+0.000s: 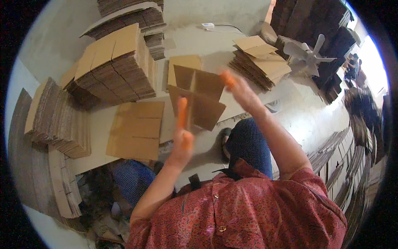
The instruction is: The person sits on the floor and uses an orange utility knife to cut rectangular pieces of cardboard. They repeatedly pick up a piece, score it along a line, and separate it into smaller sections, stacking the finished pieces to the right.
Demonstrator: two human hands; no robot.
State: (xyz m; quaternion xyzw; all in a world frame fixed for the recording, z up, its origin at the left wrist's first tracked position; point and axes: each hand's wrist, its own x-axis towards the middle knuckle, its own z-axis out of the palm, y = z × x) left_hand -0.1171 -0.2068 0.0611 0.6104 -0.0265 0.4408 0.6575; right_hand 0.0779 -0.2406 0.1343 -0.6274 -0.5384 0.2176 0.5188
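Observation:
In front of me stands a folded cardboard divider point(206, 112), its brown panels crossing upright on the table. My left hand point(182, 143) is at its near left side, seen edge-on, with orange coverings on the fingers. Those fingers stretch forward along the panel; whether they touch it I cannot tell. My right hand point(240, 89), also with orange finger coverings, is by the divider's far right corner and smeared by motion. Whether it grips anything is unclear. Behind the divider shows a lighter cardboard piece point(174, 66). A flat scored cardboard sheet point(134, 128) lies left of my left hand.
Tall cardboard stacks point(110, 70) stand on the table point(182, 39) at the left, with another stack point(56, 116) nearer. At the right are a smaller cardboard pile point(263, 62) and a white-bladed fan point(307, 56). A white device with a cable point(208, 26) lies at the back.

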